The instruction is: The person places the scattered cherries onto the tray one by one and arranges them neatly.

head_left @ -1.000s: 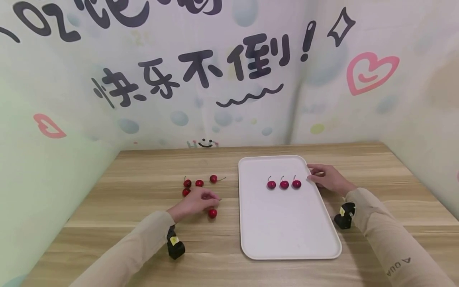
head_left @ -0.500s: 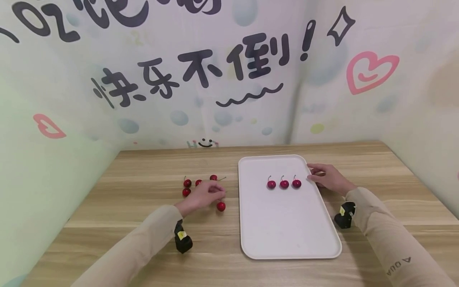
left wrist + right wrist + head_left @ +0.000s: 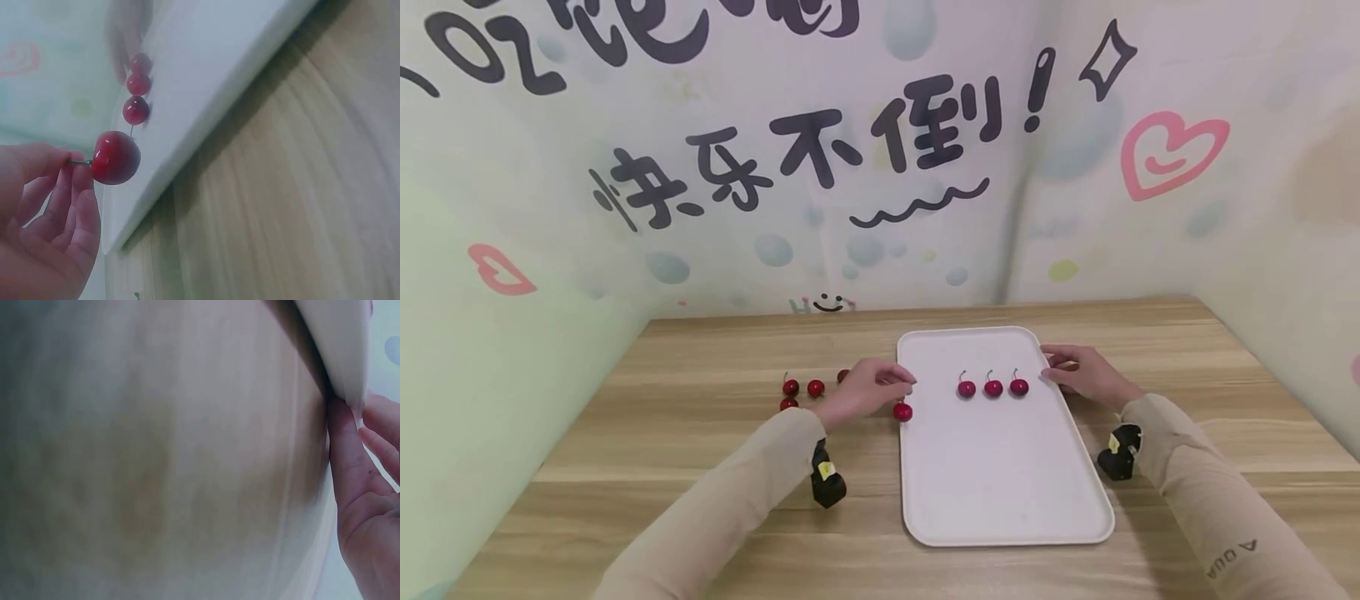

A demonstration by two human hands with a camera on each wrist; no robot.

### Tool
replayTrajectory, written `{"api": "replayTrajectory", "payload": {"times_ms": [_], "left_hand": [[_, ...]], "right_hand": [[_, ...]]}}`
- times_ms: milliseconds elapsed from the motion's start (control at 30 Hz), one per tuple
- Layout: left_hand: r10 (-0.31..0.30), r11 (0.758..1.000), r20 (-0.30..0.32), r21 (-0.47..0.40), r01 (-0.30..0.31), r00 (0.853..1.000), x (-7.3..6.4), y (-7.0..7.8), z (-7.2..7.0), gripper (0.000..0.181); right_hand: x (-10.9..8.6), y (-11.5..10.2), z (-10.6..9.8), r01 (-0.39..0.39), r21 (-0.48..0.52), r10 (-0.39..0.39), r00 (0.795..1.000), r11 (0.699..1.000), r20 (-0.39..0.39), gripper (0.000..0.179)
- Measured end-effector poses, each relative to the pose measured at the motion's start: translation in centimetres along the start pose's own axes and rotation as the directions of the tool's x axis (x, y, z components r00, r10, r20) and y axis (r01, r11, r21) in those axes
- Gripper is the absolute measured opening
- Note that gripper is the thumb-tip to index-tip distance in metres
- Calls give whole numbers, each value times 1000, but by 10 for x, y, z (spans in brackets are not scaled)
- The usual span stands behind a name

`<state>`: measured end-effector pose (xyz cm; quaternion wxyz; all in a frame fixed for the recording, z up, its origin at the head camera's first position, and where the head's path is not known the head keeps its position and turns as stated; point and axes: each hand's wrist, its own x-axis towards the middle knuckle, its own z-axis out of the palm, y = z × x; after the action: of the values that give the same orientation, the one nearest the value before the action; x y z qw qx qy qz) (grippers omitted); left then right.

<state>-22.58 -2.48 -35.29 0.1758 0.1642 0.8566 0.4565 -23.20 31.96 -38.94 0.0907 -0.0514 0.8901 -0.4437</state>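
Observation:
My left hand [image 3: 867, 390] pinches a red cherry [image 3: 902, 412] by its stem at the left rim of the white tray [image 3: 992, 483]. The left wrist view shows the stem between thumb and fingertips, with the cherry [image 3: 117, 157] hanging free. In a row on the tray's upper part sit a left cherry [image 3: 967, 389], a middle cherry [image 3: 993, 388] and a right cherry [image 3: 1018, 387], stems pointing up. At the tray's right edge my right hand [image 3: 1090, 375] grips the rim; up close, its thumb [image 3: 350, 450] is tucked against the rim's underside.
Left of the tray, several more cherries lie on the wooden table [image 3: 700, 433], among them one cherry [image 3: 816, 388] behind my left wrist; my left hand partly covers another. A printed wall sheet [image 3: 820, 233] stands along the table's back edge.
My left hand has lifted the cherry by its stem from the table and carried it right and back to the tray's left rim. My right hand has stayed at the tray's edge.

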Motion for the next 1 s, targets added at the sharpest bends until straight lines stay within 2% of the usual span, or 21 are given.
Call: {"api": "replayTrajectory", "payload": {"times_ms": [233,400,633,767,1000], "left_hand": [[14,1000,-44,-22,-15,999,14,13,11,18],[-13,1000,-74,-2,13,997,29,17,21,16],[-66,995,-90,-82,59,994,46,21,28,16],[-83,994,-114,-76,75,990,52,21,29,15],[-98,995,-118,-30,95,988,60,10,34,11]], "right_hand": [[0,1,-1,-1,4,1,1000,1000,-2,54],[-1,2,-1,5,3,-5,1000,1000,3,54],[-1,1,-1,-2,2,2,1000,1000,3,53],[-1,1,-1,2,12,-2,1000,1000,3,53],[-1,2,0,-1,12,1,1000,1000,3,54]]}}
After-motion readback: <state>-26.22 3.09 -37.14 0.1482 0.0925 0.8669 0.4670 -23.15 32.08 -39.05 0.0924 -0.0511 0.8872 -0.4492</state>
